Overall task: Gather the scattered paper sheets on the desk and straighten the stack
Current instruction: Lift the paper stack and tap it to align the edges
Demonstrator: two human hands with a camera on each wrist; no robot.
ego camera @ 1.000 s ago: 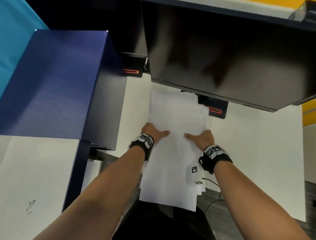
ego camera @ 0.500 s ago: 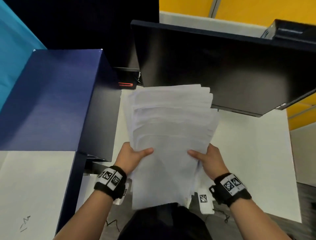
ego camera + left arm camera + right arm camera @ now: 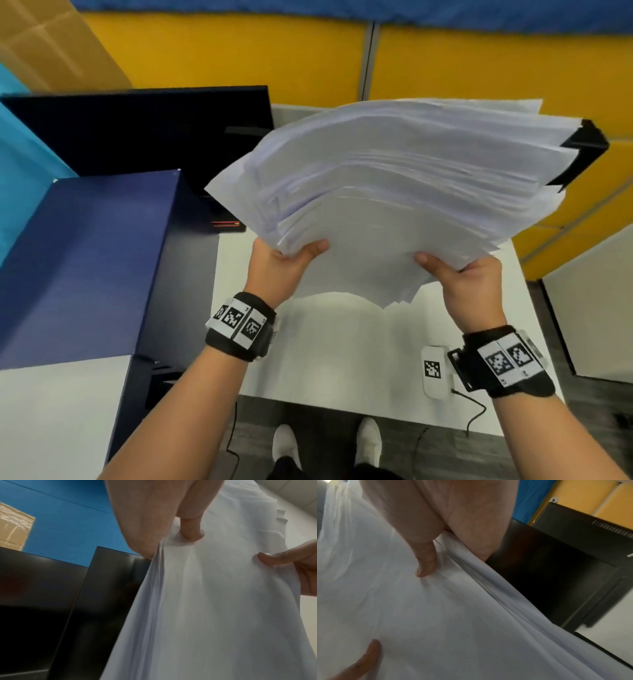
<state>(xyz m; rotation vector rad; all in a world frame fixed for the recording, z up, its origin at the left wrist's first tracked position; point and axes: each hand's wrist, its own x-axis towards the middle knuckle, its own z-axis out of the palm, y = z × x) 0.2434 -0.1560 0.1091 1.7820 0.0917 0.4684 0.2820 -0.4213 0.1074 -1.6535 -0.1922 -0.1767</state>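
Item: stack of white paper sheets (image 3: 394, 205), held clear above the white desk (image 3: 342, 359). Left hand (image 3: 277, 270) and right hand (image 3: 469, 291) each pinch a near corner, thumbs on top, fingers hidden beneath. Long axis runs away from the person, far end raised and tilted right. Sheets thin, limp, bowed; far edges fanned and uneven. Behind: dark monitor (image 3: 137, 133), yellow partition (image 3: 222, 51).

paper stack (image 3: 394, 205) lifted off desk (image 3: 342, 359), tilted up
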